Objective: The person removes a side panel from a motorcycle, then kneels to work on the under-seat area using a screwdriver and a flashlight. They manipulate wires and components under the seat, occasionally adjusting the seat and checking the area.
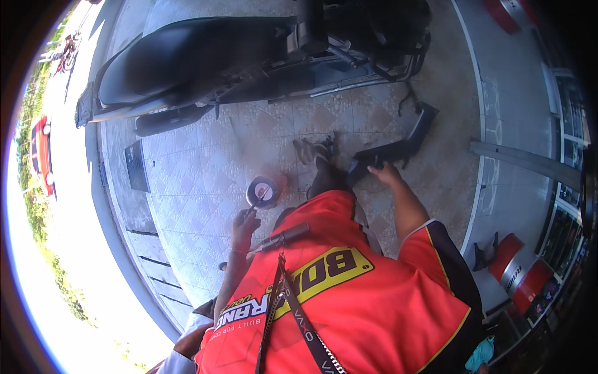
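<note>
Panel (398, 148) in grip of right fingers (377, 170), probable brush (254, 207) in that of left fingers (240, 217), over round container (251, 189)

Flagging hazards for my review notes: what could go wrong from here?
The left hand holds a thin tool over the round container; a knock might tip that onto the tiled floor. The right hand holds the angled black part near one end, so it might swing.

Blk bent panel (395, 149), stick (254, 207) (slanted) over rnd dk-rimmed tub (253, 185)
</note>
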### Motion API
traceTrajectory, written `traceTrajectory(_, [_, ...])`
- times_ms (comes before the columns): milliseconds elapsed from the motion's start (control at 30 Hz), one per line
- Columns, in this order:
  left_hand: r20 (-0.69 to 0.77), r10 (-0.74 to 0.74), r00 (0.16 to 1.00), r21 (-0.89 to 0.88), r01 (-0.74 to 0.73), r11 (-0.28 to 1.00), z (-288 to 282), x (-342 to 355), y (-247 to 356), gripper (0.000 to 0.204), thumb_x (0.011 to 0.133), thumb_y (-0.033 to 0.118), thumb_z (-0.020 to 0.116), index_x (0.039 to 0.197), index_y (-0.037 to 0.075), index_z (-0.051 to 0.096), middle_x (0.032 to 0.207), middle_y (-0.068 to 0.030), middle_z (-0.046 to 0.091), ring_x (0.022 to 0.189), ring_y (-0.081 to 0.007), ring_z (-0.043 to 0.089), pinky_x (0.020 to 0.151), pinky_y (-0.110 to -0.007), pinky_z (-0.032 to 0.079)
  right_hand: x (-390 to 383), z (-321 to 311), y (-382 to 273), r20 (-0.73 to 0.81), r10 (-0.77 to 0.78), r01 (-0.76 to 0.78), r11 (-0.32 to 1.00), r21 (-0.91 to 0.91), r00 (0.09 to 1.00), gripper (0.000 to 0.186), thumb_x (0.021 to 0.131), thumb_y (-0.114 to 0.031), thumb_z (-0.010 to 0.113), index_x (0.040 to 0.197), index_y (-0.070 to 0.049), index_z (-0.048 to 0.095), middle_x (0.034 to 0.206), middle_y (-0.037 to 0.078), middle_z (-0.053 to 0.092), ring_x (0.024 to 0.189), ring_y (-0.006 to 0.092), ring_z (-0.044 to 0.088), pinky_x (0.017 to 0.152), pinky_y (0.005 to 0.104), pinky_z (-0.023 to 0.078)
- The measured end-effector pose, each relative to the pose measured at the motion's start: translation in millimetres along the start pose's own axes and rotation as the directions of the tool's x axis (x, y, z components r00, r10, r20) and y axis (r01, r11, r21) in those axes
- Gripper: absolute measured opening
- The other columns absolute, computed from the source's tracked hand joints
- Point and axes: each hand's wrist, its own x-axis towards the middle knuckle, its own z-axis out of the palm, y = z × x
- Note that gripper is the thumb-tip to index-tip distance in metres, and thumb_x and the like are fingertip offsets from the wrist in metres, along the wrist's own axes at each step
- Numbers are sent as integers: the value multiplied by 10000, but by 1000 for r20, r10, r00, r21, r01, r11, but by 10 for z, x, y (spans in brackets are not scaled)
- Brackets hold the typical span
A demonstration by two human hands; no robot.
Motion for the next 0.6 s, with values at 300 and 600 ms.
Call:
traceTrajectory(300, [142, 99, 985, 13, -101, 995, 303, 434, 829, 206, 978, 227, 628, 1053, 38, 595, 851, -15, 630, 730, -94, 610, 669, -242, 502, 364, -669, -473, -67, -37, 47, 986, 159, 997, 862, 835, -656, 634, 1356, 22, 524, 1373, 252, 545, 1291, 404, 504, 1062, 439, 397])
traceTrajectory(600, [240, 118, 964, 5, -123, 992, 361, 706, 1194, 263, 967, 248, 644, 1095, 21, 607, 909, -13, 637, 780, -72, 600, 690, -242, 499, 236, -1274, -656, -383, -197, 328, 891, 313, 903, 702, 898, -600, 606, 1275, -9, 568, 1194, 225, 639, 1139, 378, 603, 950, 407, 453])
